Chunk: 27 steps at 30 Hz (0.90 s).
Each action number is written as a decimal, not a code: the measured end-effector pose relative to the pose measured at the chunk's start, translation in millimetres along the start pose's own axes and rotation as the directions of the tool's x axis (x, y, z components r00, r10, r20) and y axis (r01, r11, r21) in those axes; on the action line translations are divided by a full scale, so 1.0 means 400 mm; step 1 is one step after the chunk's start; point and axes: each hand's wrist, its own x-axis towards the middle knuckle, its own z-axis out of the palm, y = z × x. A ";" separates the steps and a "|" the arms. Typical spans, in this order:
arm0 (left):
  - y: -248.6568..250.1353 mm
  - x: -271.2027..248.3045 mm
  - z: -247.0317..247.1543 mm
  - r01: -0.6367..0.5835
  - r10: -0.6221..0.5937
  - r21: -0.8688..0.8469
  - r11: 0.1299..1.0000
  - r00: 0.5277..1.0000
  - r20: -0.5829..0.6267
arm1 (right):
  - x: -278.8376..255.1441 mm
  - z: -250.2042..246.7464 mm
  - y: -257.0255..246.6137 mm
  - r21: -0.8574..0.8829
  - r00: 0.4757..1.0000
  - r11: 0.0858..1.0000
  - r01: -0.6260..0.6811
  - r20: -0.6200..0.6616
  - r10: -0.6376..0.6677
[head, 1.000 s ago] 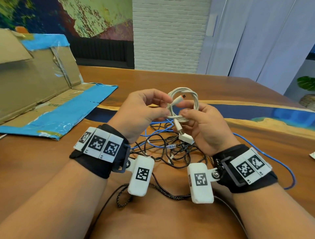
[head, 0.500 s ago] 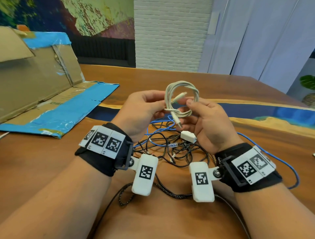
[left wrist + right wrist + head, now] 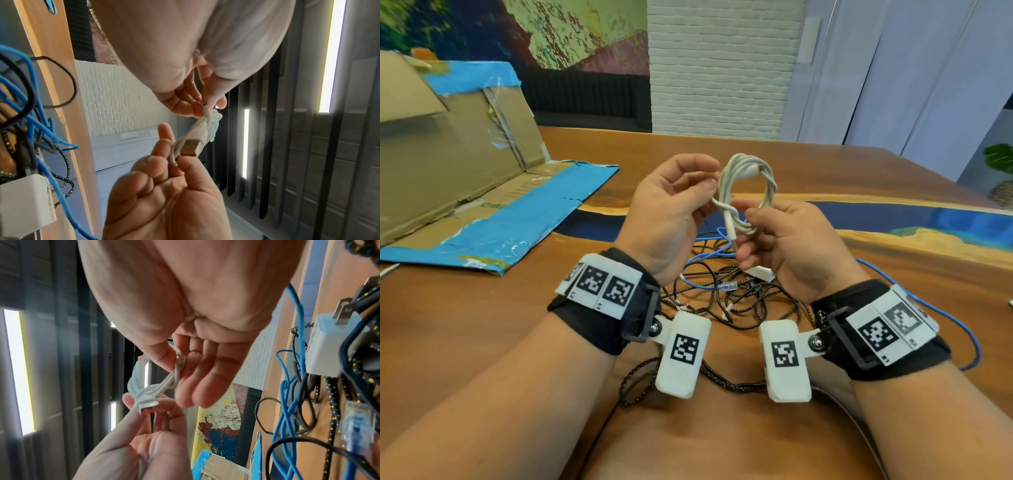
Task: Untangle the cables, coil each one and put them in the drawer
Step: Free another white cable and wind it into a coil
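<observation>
Coil of white cable [image 3: 748,192] is held up between both hands in the centre of the head view, above the tabletop [image 3: 722,438]. The left hand [image 3: 671,205] has its thumb and fingers curled, and the left side of the coil is pinched at their tips. The right hand [image 3: 787,240] has its thumb and forefinger closed on the lower strands, while the other fingers are only loosely bent. In the left wrist view the USB plug [image 3: 191,147], with its orange insert, is seen beside the right hand's fingertips [image 3: 164,134], with a strand wrapped round the bundle. Compared with half a second ago, the coil has been raised slightly and turned more upright, and the plug end has been drawn closer against the loops. Below the hands, a tangle of black braided cable [image 3: 722,301] and blue cable [image 3: 969,339] is left lying on the tabletop, with a white charger [image 3: 333,344] among it. An opened cardboard box [image 3: 448,171] with blue tape is seen in the upper left of the frame.
</observation>
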 end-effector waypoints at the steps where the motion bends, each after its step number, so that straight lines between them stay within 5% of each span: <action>1: -0.001 0.002 -0.002 -0.001 0.000 -0.008 1.000 1.000 -0.022 | -0.001 0.001 0.000 -0.031 1.000 0.999 0.020 0.005 -0.020; 8: 0.012 0.017 -0.023 0.041 -0.044 -0.034 0.999 0.995 -0.095 | 0.001 -0.012 -0.007 -0.086 0.963 0.962 0.261 0.087 -0.253; 19: 0.006 0.008 -0.018 0.154 -0.144 0.199 0.968 0.987 -0.065 | 0.005 -0.021 -0.002 -0.157 0.975 0.968 0.194 -0.074 -0.207; 27: 0.004 0.006 -0.032 0.256 -0.242 0.332 0.908 0.967 -0.082 | -0.002 -0.015 -0.004 -0.216 0.988 0.966 0.143 -0.026 -0.152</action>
